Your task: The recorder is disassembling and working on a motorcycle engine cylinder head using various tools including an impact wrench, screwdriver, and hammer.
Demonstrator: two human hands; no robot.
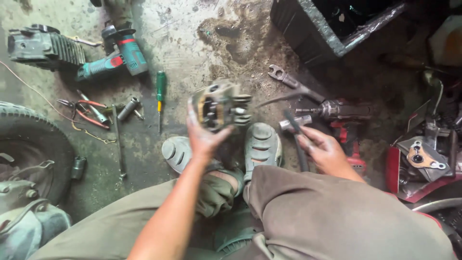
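Two hands work above the oily floor: the left hand [202, 137] grasps a brake caliper [220, 106] (raised over the grey clogs [262, 147]), and the right hand [323, 149] closes around a dark bar [296, 137]. One black crate [308, 29] stands behind, its contents too dark to tell.

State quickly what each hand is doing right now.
Left hand: closed on a metal brake part.
Right hand: closed on a black tool handle.
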